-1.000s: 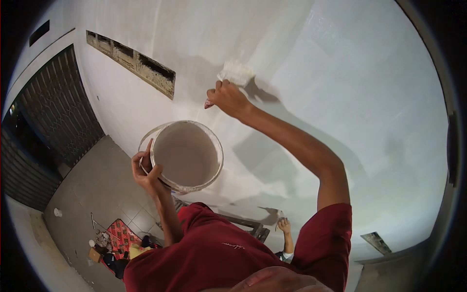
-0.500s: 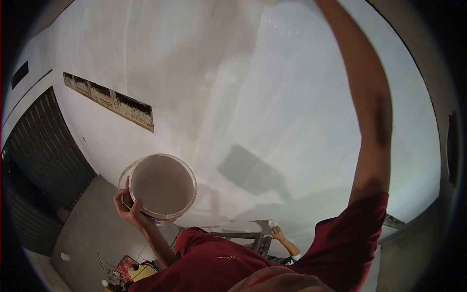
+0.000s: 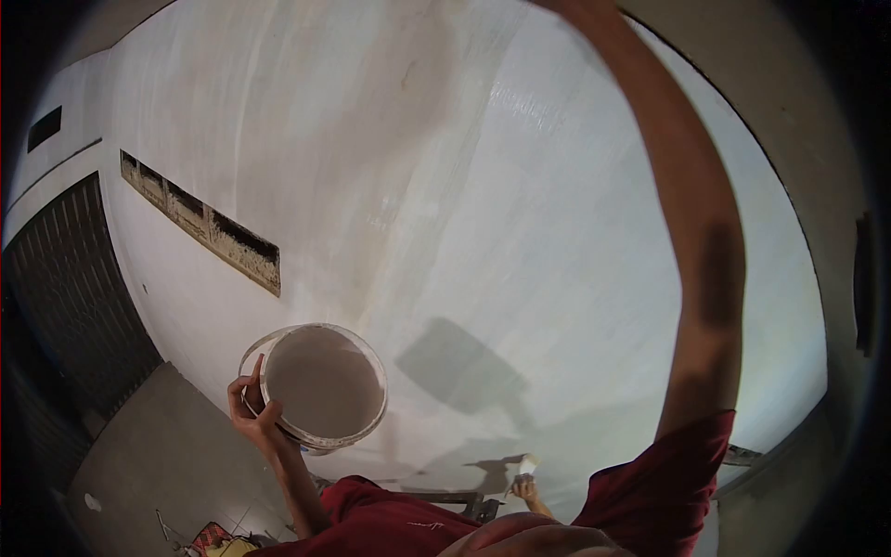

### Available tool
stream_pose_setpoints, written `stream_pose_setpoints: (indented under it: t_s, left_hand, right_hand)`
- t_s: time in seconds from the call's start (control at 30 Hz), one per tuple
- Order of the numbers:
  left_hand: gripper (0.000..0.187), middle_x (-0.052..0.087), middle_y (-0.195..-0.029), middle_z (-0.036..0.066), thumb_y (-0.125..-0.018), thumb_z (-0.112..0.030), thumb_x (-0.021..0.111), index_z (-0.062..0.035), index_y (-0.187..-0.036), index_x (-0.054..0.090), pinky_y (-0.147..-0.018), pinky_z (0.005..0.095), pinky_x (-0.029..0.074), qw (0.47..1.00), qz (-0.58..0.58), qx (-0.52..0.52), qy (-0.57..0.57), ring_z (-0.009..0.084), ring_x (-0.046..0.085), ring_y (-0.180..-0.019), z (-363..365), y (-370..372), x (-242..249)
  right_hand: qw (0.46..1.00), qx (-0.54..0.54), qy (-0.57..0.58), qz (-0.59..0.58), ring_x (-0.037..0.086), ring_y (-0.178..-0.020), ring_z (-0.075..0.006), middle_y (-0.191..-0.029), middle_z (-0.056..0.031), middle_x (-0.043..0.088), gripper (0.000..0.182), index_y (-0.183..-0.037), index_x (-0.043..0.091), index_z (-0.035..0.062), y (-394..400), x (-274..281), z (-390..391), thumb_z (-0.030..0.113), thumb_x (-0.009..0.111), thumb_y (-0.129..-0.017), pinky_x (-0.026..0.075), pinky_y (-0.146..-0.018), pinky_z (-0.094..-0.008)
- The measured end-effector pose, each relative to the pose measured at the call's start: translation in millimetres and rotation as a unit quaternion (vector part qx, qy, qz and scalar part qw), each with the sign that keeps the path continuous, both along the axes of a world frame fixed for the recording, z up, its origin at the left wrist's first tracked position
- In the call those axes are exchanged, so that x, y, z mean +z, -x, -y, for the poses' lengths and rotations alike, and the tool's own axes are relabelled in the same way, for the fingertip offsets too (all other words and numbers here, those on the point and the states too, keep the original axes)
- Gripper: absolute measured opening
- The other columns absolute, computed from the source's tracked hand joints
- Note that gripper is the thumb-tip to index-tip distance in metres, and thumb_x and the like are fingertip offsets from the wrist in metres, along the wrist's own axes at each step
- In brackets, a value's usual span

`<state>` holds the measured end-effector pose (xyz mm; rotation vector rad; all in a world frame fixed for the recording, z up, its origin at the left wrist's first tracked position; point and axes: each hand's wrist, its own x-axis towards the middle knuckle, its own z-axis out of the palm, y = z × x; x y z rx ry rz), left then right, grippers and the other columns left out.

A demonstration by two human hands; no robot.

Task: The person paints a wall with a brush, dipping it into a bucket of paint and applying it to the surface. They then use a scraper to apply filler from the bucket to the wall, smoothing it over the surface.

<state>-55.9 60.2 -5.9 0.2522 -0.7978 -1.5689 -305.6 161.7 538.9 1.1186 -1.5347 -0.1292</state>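
My left hand (image 3: 252,408) grips the rim of a round white bucket (image 3: 325,385), thumb on the near side and fingers about the edge. The bucket is tilted towards me, and its inside looks pale grey-white. My right arm reaches high up along the wall (image 3: 557,260). Only a bit of my right hand (image 3: 571,6) shows at the top edge; its fingers, and anything in them, are out of the picture. Wet-looking streaks (image 3: 524,107) shine on the wall below and left of that hand.
Another person's hand (image 3: 525,488) holds a pale object (image 3: 529,463) against the wall, low down. A long slotted opening (image 3: 200,218) cuts the wall at left, beside a dark folding metal door (image 3: 70,306). A dark frame (image 3: 464,501) stands below me. Things lie on the floor (image 3: 158,446).
My view has tilted up, so the bucket sits lower in the picture. My right hand has shifted a little along the top edge. The other person's hand and pale object have turned.
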Motion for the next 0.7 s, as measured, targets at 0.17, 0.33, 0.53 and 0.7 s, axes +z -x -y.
stream_pose_setpoints:
  t_s: [0.17, 0.33, 0.53, 0.7]
  left_hand:
    - [0.049, 0.054, -0.123, 0.032, -0.055, 0.002, 0.043, 0.0012, -0.104, 0.046, -0.092, 0.038, 0.048, 1.0, -0.018, -0.019, 0.009, 0.0335, 0.058, -0.11, 5, 5, -5]
    - [0.048, 0.055, -0.123, 0.031, -0.054, 0.002, 0.043, 0.0013, -0.103, 0.046, -0.091, 0.0386, 0.049, 1.0, 0.003, -0.013, 0.007, 0.0334, 0.058, -0.109, 0, 0, 7]
    - [0.049, 0.055, -0.122, 0.03, -0.055, 0.001, 0.044, 0.0011, -0.103, 0.047, -0.089, 0.0384, 0.05, 1.0, -0.004, -0.021, 0.01, 0.0333, 0.059, -0.107, -1, -2, 8]
    - [0.048, 0.056, -0.121, 0.029, -0.056, 0.001, 0.045, 0.0006, -0.104, 0.047, -0.086, 0.0374, 0.052, 0.999, -0.021, -0.04, 0.007, 0.0327, 0.06, -0.105, -5, -4, 14]
  right_hand:
    - [0.988, 0.093, -0.086, -0.09, 0.062, -0.072, -0.0275, -0.074, -0.0124, 0.063, 0.018, -0.092, 0.068, 0.0125, 8, -88, 9, 0.003, 0.061, -0.079, 0.05, -0.067, -0.0394]
    - [0.992, 0.044, -0.042, -0.107, 0.063, -0.08, -0.0254, -0.08, -0.0112, 0.063, 0.016, -0.09, 0.069, 0.0147, -13, -89, 9, 0.007, 0.064, -0.077, 0.051, -0.064, -0.0386]
    - [0.978, 0.032, -0.007, -0.205, 0.063, -0.084, -0.0256, -0.088, -0.0137, 0.064, 0.011, -0.089, 0.068, 0.0115, 29, -54, 15, 0.01, 0.066, -0.078, 0.054, -0.069, -0.0366]
    - [0.99, -0.021, -0.06, -0.123, 0.063, -0.085, -0.0257, -0.086, -0.012, 0.063, 0.022, -0.094, 0.067, 0.0149, 16, -98, 16, 0.004, 0.066, -0.075, 0.053, -0.067, -0.0368]
